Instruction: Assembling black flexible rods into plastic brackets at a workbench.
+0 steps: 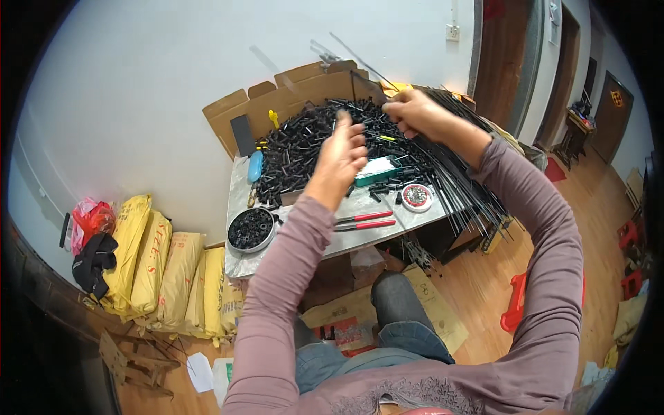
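Note:
My left hand [340,158] hovers over a large pile of short black tubular pieces [294,149], its thumb up and its fingers loosely apart, slightly smeared by motion. It holds nothing that I can see. To its right my right hand [420,113] is closed at the pile's far right side. A thin dark rod [365,61] slants up and left from its fingers toward the wall; the gripped end is hidden. Just below the hands sits a green box [379,178] with white contents. Many long black rods [453,181] lie along the table's right side.
Cardboard [225,124] walls the pile's back. On the metal-topped table [238,266] are a bowl of black rings [250,229], red-handled pliers [366,221], a round tub [416,198] and a blue case [255,167]. Yellow sacks [149,263] stand left; a red stool [515,304] is right.

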A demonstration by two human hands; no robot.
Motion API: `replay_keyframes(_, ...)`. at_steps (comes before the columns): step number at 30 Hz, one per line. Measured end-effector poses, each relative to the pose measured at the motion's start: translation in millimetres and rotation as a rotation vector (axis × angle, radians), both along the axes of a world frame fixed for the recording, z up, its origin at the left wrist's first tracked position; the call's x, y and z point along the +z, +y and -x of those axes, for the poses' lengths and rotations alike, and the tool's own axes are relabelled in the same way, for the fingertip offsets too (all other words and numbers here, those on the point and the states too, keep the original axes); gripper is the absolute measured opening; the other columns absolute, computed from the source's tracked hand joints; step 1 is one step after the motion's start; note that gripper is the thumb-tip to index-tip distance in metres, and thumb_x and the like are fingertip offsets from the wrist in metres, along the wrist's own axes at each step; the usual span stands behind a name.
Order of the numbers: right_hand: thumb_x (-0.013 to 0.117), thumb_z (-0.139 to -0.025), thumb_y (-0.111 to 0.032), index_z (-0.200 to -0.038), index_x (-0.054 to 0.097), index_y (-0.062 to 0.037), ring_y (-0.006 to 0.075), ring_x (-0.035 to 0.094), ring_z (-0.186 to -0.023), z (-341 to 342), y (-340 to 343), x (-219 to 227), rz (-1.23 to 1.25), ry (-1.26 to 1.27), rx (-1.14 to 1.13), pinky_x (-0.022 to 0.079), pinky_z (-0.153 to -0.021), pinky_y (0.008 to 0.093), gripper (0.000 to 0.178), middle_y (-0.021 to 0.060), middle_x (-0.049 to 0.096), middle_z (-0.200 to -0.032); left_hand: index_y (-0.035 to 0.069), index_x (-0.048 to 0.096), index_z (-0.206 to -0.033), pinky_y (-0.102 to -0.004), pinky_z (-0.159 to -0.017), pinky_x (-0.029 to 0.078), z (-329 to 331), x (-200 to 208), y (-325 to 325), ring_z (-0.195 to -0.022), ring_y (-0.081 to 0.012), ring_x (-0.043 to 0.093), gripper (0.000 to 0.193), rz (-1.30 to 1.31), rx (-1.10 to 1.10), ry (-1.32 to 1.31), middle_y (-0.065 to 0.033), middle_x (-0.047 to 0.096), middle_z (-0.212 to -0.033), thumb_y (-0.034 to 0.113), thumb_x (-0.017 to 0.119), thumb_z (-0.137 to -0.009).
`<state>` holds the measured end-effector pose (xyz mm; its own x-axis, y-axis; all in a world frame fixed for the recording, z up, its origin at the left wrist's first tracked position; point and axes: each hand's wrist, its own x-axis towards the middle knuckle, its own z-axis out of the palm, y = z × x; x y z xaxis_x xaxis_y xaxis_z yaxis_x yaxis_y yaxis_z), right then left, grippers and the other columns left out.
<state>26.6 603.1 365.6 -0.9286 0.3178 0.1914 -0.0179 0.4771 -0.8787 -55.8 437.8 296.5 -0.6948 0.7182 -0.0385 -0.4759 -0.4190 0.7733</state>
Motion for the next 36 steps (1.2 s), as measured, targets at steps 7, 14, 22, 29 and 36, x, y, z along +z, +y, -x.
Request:
replay_keyframes(7,0.066,-0.081,-0.029,-0.092,0.059,0.0026,0.029,0.065,-0.079,-32.8,-63.9,-46.7,-0.506,0.101,-0.084,0.049,-0.071,0.0395,0.035,0.0148,0.066,-0.083,0.006,0.063,-0.087,-0.0316,-0.058,0.052,3.2,4.0,19.5,-0.064,-0.016,0.058,0.045,-0.056,0.201,0.016,-0.0044,0.061,-0.076,0.047,0.048,-0.096)
replay_keyframes(14,0.051,-0.096,-0.02,-0.098,0.056,-0.0005,0.0101,0.056,-0.054,-23.7,-83.8,-137.3,0.169,0.109,0.15,0.044,-0.048,0.024,0.021,0.0047,0.058,-0.065,0.006,0.062,-0.094,-0.0372,-0.057,0.053,2.1,21.4,3.5,-0.056,-0.0169,0.058,0.031,-0.192,0.217,0.172,-0.003,0.059,-0.074,0.037,0.058,-0.093)
replay_keyframes(22,0.047,-0.094,-0.014,-0.092,0.053,-0.0011,0.0159,0.056,-0.053,42.6,-139.9,-193.1,0.061,0.47,0.072,0.045,-0.049,0.0309,0.014,0.0075,0.055,-0.06,0.008,0.059,-0.09,-0.0222,-0.048,0.045,11.8,29.1,-37.9,-0.053,-0.0088,0.053,0.026,-0.012,0.459,0.749,0.0013,0.055,-0.068,0.032,0.069,-0.087)
replay_keyframes(29,0.049,-0.096,-0.026,-0.101,0.059,-0.0011,0.0163,0.06,-0.053,11.0,-120.1,-184.3,0.264,-0.002,0.447,0.049,-0.051,0.0278,0.028,0.0075,0.065,-0.074,-0.001,0.053,-0.099,-0.0244,-0.044,0.043,36.5,1.6,-39.1,-0.053,-0.0126,0.055,0.04,0.139,0.636,0.634,-0.0029,0.053,-0.067,0.038,0.047,-0.099)
replay_keyframes(36,0.055,-0.088,-0.034,-0.092,0.071,-0.0103,0.0293,0.067,-0.084,23.3,89.9,-141.2,-0.468,0.197,-0.397,0.053,-0.073,0.0411,0.029,0.0125,0.069,-0.095,-0.001,0.054,-0.104,-0.0255,-0.041,0.03,36.1,29.9,-40.2,-0.047,-0.0082,0.039,0.046,0.188,0.116,0.407,0.0032,0.04,-0.062,0.044,0.044,-0.099)
